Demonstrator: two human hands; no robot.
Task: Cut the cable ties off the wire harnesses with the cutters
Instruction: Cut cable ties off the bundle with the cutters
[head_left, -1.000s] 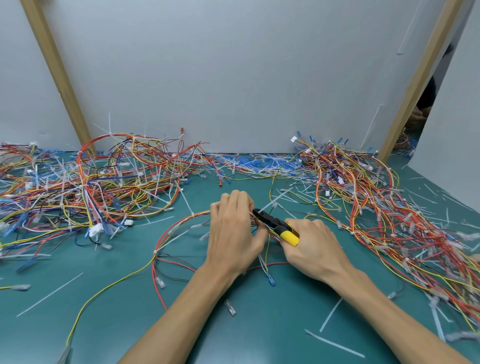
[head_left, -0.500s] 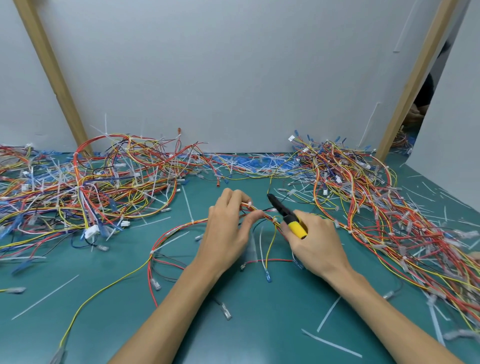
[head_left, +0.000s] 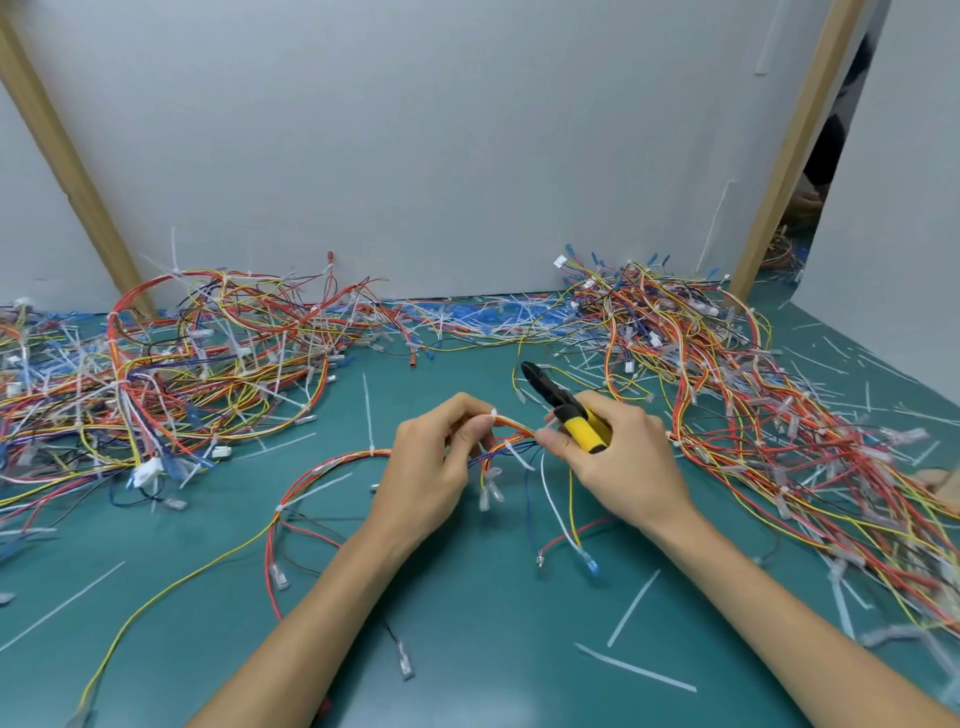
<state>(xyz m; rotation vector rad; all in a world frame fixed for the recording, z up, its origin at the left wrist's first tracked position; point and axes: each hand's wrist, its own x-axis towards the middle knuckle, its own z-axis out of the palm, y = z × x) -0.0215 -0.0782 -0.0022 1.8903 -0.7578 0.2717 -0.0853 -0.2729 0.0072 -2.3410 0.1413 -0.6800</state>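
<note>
Directions are read from the two hands, which work at the centre of the green table (head_left: 467, 639).

1. At 9 to 10 o'clock lies the left pile (head_left: 171, 374) of wire harnesses. Many white tie tails stand up from it, so it is judged to be stock not yet processed.
2. The working harness (head_left: 332, 460) runs from 8 o'clock into the left hand. At least two white cable ties, the near tie (head_left: 280, 506) and the middle tie (head_left: 373, 451), remain on it uncut.
3. The left hand (head_left: 431, 467) has its fingers curled. Thumb and forefinger pinch the bundle at a further tie (head_left: 493, 414), raising it off the table.
4. The right hand (head_left: 623, 467) is wrapped round the yellow handles of the cutters (head_left: 566, 408). Its thumb lies against the bundle. The black nose points to 11 o'clock, clear of the wires, and appears closed. No cut is in progress.
5. From 1 to 4 o'clock spreads the right pile (head_left: 753, 415). Its strands lie looser, so it is judged to be finished work, though this cannot be confirmed.
6. Loose tie offcuts (head_left: 631, 608) lie at 5 o'clock, and a dense band of offcuts (head_left: 493, 312) lies along the wall at 12 o'clock. A large number of cuts is therefore done.

Assessment: mid-task. The held harness needs several more cuts, and the left pile remains.
</note>
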